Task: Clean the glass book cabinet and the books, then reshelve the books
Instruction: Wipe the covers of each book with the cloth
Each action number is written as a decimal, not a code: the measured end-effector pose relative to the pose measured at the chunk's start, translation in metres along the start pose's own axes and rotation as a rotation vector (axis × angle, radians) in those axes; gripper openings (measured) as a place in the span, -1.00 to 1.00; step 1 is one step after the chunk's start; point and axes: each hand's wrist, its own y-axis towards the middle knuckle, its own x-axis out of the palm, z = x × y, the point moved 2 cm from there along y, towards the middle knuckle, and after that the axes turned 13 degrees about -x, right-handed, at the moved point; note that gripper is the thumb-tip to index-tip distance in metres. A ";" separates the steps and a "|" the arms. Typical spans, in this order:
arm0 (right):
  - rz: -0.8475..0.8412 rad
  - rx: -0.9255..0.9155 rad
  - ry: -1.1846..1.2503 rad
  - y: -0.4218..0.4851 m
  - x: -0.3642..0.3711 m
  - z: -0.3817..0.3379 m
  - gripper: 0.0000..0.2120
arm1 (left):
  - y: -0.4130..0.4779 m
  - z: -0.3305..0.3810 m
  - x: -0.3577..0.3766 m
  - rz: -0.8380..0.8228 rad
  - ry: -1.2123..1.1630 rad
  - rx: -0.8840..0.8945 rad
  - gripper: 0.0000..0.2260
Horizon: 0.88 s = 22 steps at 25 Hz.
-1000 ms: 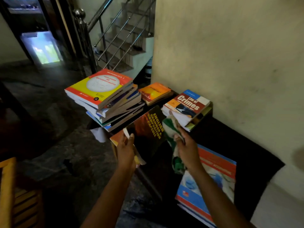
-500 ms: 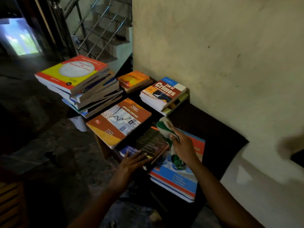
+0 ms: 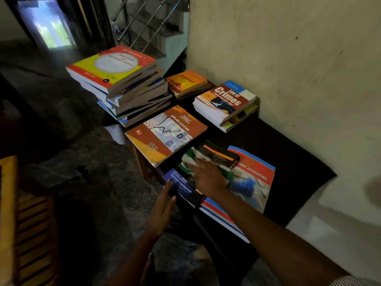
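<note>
Low table draped in black fabric [image 3: 292,162], set against a stained cream plaster wall [image 3: 288,48]. Beyond its far end, a staircase with steel railing [image 3: 144,23]. Further left, a bright doorway [image 3: 49,25] in an otherwise dim room. Dark mottled stone floor [image 3: 88,166] to the left of the table, and a yellow slatted wooden frame [image 3: 12,213] at the left edge of view.

On the fabric, at the far left corner: an uneven stack of paperbacks topped by a yellow-and-red cover [image 3: 115,67]. Beside it, nearer the wall, a small orange book [image 3: 186,80], then a red "Law of Crimes" book [image 3: 226,98] on a thin pile. Closer in, an orange-and-brown "Applied Costing" book [image 3: 167,133], lying flat. Nearest of all, a large red-and-blue accounting book [image 3: 255,182], and on top of it a dark book with an orange band and a blue near end [image 3: 218,154].

Right hand [image 3: 208,178]: released, fingers stretched flat over a green-and-white cloth [image 3: 189,159], pressing it onto the dark book's cover. Left hand [image 3: 162,205]: released as well, fingers straight, tips touching the blue near edge of that same book.
</note>
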 end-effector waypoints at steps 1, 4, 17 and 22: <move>0.002 -0.047 0.028 -0.005 0.003 -0.014 -0.53 | -0.001 0.000 -0.002 -0.004 -0.090 -0.029 -0.49; -0.031 -0.178 0.159 -0.031 0.000 -0.048 -0.54 | -0.001 0.000 -0.010 0.077 -0.172 -0.013 -0.62; 0.456 0.384 0.634 -0.141 -0.077 0.018 -0.68 | 0.022 0.048 0.012 0.080 0.528 0.653 -0.57; 0.623 0.347 0.605 -0.155 -0.104 0.027 -0.65 | 0.004 0.119 0.012 0.353 0.023 0.332 -0.75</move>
